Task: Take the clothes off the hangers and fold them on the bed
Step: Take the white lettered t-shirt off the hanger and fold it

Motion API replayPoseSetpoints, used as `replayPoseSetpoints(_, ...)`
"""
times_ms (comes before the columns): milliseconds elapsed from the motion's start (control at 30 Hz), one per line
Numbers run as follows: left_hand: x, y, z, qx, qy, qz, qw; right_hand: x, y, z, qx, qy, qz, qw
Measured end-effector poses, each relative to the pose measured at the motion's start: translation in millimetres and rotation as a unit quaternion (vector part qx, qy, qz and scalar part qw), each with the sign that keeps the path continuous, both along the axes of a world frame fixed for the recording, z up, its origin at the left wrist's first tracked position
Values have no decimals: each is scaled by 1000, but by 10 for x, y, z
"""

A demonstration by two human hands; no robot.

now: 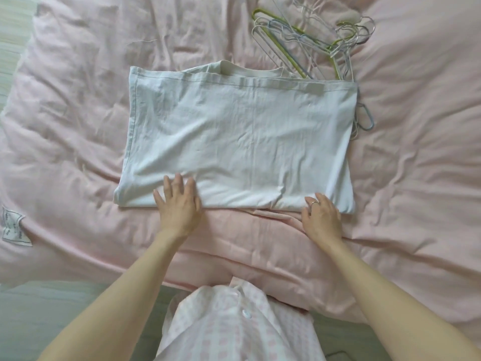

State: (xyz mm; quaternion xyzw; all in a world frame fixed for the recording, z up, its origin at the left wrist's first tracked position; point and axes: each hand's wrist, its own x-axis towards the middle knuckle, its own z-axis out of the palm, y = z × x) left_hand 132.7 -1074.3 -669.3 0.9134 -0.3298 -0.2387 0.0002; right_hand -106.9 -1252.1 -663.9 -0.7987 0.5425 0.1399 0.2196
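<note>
Shirt (239,142) is white and already off its hanger, lying flat in the middle of the pink bed (416,126), folded over once so the bottom hem sits up by the collar. We're mid-fold, looks like the smoothing-down bit. Our left hand (178,207) is spread out, fingers straight, pressing flat on the near-left edge of the fabric. Our right hand (321,217) sits at the near-right edge with fingers curled loosely at the cloth, can't really tell if it's pinching anything or just resting there. Empty hangers (312,43) are piled just past the far-right corner, a couple partly tucked under the shirt. Next we'd guess it needs another fold, side to side, so both hands have to grab an edge and keep the layers lined up so nothing bunches
</note>
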Motion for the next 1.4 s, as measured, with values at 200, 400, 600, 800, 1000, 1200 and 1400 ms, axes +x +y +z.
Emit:
replayPoseSetpoints(200, -736, -592, -20, 37, 63, -115, 991, -688, -501, 42, 40, -108, -336, 935)
replayPoseSetpoints(400, -1190, -822, -87, 51, 84, -138, 986, -897, -627, -106, 179, -228, -413, 863)
replayPoseSetpoints(600, -1171, -795, -161, 72, 69, -138, 985, -967, -746, -115, 342, -304, -511, 728)
replayPoseSetpoints(800, -1146, -806, -178, 117, 78, -135, 981, -1212, -1006, -43, 372, -326, -520, 696)
replayPoseSetpoints(1000, -1116, -860, -130, 145, 86, -142, 975, -1218, -903, -129, 368, -340, -588, 634)
replayPoseSetpoints(1200, -1131, -867, -104, 95, 76, -136, 983, -992, -923, -190, 282, -278, -455, 798)
replayPoseSetpoints(1400, -1076, -992, -112, 38, 50, -153, 986, -655, -1258, -184, 170, -173, -261, 934)
